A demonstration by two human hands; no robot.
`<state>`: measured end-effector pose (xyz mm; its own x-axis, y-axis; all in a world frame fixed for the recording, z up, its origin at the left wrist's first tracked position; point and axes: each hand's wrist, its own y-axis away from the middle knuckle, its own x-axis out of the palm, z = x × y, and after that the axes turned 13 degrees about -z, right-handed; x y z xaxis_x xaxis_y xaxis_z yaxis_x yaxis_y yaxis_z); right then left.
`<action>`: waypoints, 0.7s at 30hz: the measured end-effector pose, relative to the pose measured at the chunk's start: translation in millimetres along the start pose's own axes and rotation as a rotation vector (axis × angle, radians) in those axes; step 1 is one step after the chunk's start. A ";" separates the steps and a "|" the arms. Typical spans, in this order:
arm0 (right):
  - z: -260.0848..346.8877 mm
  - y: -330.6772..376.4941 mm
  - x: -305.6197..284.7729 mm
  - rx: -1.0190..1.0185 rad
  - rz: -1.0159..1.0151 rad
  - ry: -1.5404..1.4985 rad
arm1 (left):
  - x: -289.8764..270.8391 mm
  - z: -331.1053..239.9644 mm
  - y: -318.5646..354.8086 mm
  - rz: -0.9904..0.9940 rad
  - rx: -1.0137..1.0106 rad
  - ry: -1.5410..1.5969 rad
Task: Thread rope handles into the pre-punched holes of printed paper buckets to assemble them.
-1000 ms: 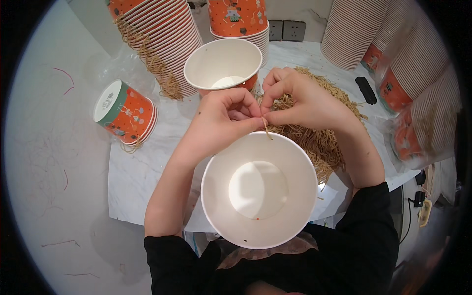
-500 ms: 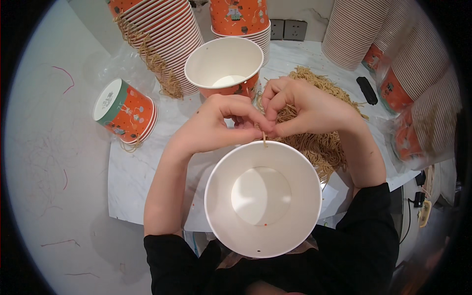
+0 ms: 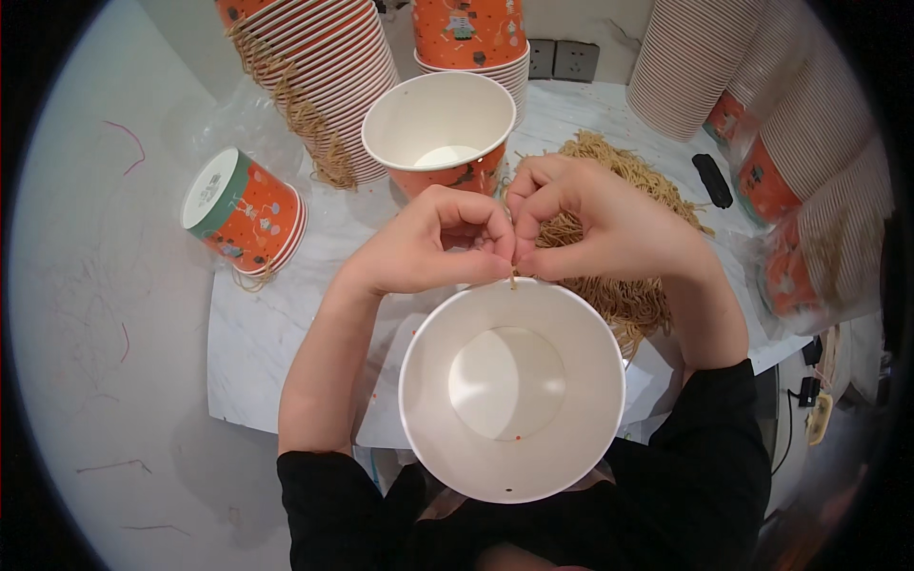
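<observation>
A large white paper bucket (image 3: 505, 457) sits close in front of me, its open mouth facing up. There is a small dark hole in its near wall and a tiny red speck inside. At the far rim my left hand (image 3: 433, 243) and my right hand (image 3: 586, 219) meet, thumbs and fingers pinched together. The short end of a tan cord (image 3: 514, 283) hangs over the rim just below their fingertips; both hands seem to grip this cord, though most of it is hidden. Behind and under my right hand lies a heap of tan cords (image 3: 633, 176).
Beyond my hands stands an orange patterned bucket (image 3: 438, 124) with a white inside. Nested buckets with cords (image 3: 328, 86) lean behind it; another short stack (image 3: 243, 209) lies left. Tall bucket stacks (image 3: 690, 67) and a black object (image 3: 712, 181) are on the right.
The cord end over the rim shows shorter than before. My left fingers have drawn back slightly and curled, and my right fingertips have come down nearer the rim.
</observation>
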<state>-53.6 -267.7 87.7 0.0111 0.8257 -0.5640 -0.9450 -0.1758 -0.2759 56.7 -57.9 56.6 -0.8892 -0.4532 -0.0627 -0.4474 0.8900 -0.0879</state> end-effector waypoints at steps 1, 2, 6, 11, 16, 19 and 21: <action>2.3 1.4 0.9 0.023 -0.019 -0.025 | 0.9 -0.9 0.9 -0.008 -0.041 0.056; 2.7 1.9 2.3 0.021 -0.016 -0.024 | 2.2 0.4 2.0 -0.012 -0.039 0.057; 5.3 6.2 8.4 0.006 -0.108 -0.010 | 11.9 10.3 5.6 -0.143 -0.114 0.152; 14.8 8.4 18.7 -0.043 -0.213 0.028 | 21.3 5.6 17.3 -0.265 -0.307 0.319; 16.5 7.1 33.7 -0.083 -0.283 0.106 | 19.2 14.7 33.1 -0.358 -0.488 0.477; 25.2 10.4 37.0 -0.136 -0.276 0.216 | 19.2 19.6 42.7 -0.374 -0.532 0.516; 33.4 12.3 41.1 -0.181 -0.279 0.333 | 21.8 21.9 48.5 -0.384 -0.503 0.569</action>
<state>-75.7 -218.1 87.2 0.3891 0.6430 -0.6596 -0.8188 -0.0868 -0.5676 17.7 -25.8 29.1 -0.5195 -0.7537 0.4025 -0.5972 0.6572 0.4599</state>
